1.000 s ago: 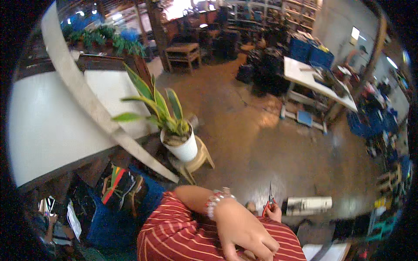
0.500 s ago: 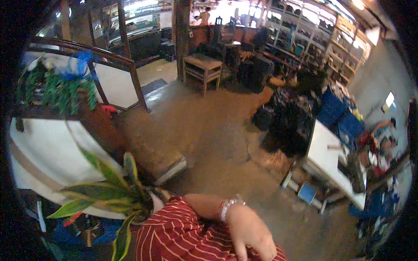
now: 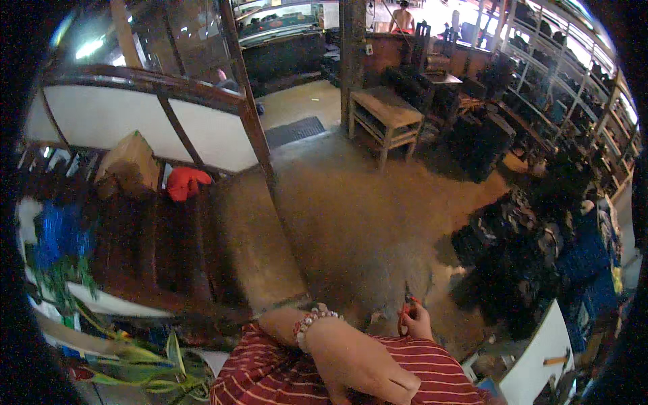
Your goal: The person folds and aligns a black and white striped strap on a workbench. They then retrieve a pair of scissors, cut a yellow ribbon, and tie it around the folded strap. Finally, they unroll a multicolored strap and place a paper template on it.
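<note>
My left hand [image 3: 361, 368], with a beaded bracelet [image 3: 314, 327] at the wrist, reaches across from the left over the red striped cloth [image 3: 432, 364] of my clothing. Its thumb stands apart from the bent fingers, whose tips are partly hidden. Beyond the cloth, my right hand [image 3: 421, 322] is closed around red-handled scissors [image 3: 404, 316], their dark tip pointing up and away. Most of the right forearm is out of sight behind the cloth.
A long-leaved potted plant [image 3: 169, 364] stands at lower left, beside a dark wooden bench [image 3: 145, 243] bearing a cardboard box [image 3: 131, 162] and a red cloth [image 3: 185, 183]. Dark bags [image 3: 503, 243] pile up at right near a white table [image 3: 540, 358]. A wooden table [image 3: 385, 115] stands ahead; a person [image 3: 403, 19] is far off.
The view has swung left, so the room shifts rightward and the bench comes into sight. My right hand with the red-handled scissors has appeared. The left hand stays over the striped cloth.
</note>
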The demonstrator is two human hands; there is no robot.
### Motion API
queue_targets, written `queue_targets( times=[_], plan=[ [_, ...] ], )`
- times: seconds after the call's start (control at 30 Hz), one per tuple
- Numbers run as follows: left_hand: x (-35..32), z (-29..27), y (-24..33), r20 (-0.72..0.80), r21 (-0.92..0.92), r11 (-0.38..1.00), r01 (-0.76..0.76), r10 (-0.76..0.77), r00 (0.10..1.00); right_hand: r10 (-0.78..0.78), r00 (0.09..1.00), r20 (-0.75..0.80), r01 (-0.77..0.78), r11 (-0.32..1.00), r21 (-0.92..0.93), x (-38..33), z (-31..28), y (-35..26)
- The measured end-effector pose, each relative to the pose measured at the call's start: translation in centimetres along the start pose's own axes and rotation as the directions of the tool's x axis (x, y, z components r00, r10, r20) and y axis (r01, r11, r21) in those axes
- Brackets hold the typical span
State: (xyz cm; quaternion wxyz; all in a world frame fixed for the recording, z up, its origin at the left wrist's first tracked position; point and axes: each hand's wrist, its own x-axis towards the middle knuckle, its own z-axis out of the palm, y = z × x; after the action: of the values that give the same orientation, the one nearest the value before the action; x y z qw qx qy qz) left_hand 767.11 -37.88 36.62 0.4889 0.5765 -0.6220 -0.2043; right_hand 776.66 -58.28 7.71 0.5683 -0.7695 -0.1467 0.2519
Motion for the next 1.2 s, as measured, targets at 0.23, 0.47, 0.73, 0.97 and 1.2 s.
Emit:
queue_targets(
  times=[0.23, 0.47, 0.73, 0.97, 1.2],
  plan=[
    [-9.0, -14.3, -1.1, -0.297, 0.087, 0.949, 0.301, -0.264, 0.918, -0.115, 0.771, 0.627, 0.264, 0.952, -0.151, 24.0, 6.3, -14.6],
    [-26.0, -30.9, -5.5, -0.300, 0.040, 0.949, 0.311, -0.286, 0.910, -0.224, 0.666, 0.711, 0.478, 0.860, -0.177, 44.3, 17.6, -17.6],
    [-38.9, -50.9, -7.8, -0.152, 0.003, 0.950, 0.312, -0.308, 0.939, -0.042, 0.865, 0.500, 0.020, 0.999, 0.049, 67.8, 18.1, -26.4],
    [-54.6, -66.7, -13.2, -0.303, -0.015, 0.950, 0.313, -0.303, 0.904, -0.205, 0.859, 0.468, 0.277, 0.957, -0.090, 91.6, 27.8, -24.0],
    [-67.0, -82.2, -12.9, -0.586, 0.099, 0.921, 0.376, -0.252, 0.770, -0.174, 0.782, 0.599, 0.341, 0.923, -0.177, 111.4, 36.7, -38.6]
  ],
)
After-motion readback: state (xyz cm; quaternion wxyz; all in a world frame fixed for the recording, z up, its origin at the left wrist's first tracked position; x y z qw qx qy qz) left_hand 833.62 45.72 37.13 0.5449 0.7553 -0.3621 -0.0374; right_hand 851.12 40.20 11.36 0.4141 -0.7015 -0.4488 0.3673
